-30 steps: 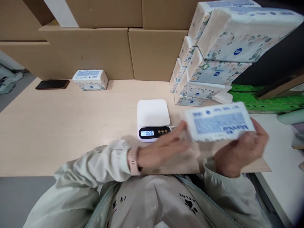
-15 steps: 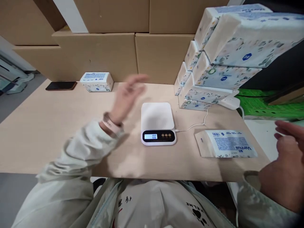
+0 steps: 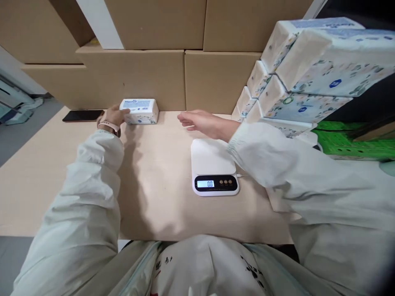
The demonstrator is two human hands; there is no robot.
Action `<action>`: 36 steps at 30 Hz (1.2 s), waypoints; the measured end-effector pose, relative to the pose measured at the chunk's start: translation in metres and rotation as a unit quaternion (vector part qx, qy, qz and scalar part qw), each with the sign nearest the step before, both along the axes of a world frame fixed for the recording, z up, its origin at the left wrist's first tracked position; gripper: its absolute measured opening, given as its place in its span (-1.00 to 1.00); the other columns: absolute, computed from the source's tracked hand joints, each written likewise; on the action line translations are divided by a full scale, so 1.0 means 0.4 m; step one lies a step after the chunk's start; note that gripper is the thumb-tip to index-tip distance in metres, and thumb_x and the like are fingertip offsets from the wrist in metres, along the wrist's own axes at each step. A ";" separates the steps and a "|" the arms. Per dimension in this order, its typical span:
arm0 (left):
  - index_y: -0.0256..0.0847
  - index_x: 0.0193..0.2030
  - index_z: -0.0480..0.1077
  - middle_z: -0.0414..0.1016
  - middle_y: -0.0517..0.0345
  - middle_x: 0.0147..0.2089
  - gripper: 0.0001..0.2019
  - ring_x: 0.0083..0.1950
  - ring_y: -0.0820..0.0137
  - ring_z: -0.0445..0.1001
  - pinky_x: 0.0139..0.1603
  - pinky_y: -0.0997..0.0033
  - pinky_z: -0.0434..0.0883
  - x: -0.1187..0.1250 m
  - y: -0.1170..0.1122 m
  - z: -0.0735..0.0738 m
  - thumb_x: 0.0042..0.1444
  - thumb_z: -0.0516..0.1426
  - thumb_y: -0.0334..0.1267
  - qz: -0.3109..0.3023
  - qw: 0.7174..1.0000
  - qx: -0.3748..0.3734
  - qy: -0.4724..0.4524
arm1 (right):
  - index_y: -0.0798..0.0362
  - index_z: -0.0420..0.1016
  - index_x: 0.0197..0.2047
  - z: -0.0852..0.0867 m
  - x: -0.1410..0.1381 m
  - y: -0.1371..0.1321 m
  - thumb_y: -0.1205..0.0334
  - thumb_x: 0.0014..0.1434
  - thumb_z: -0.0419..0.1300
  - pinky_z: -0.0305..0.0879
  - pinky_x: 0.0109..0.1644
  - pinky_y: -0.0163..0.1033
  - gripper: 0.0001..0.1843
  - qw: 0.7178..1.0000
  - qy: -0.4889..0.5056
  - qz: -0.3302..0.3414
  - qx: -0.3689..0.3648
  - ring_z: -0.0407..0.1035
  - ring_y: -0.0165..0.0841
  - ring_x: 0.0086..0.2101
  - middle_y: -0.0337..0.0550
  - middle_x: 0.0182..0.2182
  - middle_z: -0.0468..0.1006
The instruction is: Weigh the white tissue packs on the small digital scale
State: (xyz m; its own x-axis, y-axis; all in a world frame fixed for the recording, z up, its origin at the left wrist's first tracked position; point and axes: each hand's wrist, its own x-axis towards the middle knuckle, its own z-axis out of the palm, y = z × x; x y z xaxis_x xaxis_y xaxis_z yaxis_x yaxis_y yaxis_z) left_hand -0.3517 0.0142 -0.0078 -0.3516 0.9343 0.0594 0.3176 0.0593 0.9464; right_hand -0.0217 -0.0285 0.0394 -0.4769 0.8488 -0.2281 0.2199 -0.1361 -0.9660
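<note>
My left hand [image 3: 113, 116] rests against the left end of a small white and blue tissue pack [image 3: 139, 111] at the far side of the table, fingers curled on it. My right hand [image 3: 204, 122] reaches across above the table toward that pack, fingers stretched out and holding nothing, a short way to the pack's right. A white kitchen scale [image 3: 214, 166] stands bare in the middle, its display reading 0.0. My right sleeve hides the pack laid down at the right.
A stack of tissue packs [image 3: 296, 86] leans at the right rear. Cardboard boxes [image 3: 138, 74] wall off the back. A dark phone [image 3: 82, 115] lies at the far left of the table [image 3: 46, 172]. Green crates [image 3: 348, 142] sit beyond the right edge.
A pack was set down right of the scale and released. Both arms then swung left and forward to the far pack; the left hand reached it. The scale dropped to 0.0.
</note>
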 end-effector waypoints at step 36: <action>-0.23 0.00 0.61 0.67 -0.10 0.04 -0.61 0.09 0.20 0.64 0.13 0.25 0.54 0.434 -0.488 -0.126 0.29 0.25 0.06 -0.013 0.974 0.138 -0.181 | -0.26 0.41 0.44 -0.146 0.430 -0.550 0.09 0.48 0.06 0.62 0.13 0.16 -0.49 0.820 -0.111 -0.202 0.524 0.57 -0.09 0.12 -0.09 0.17 0.65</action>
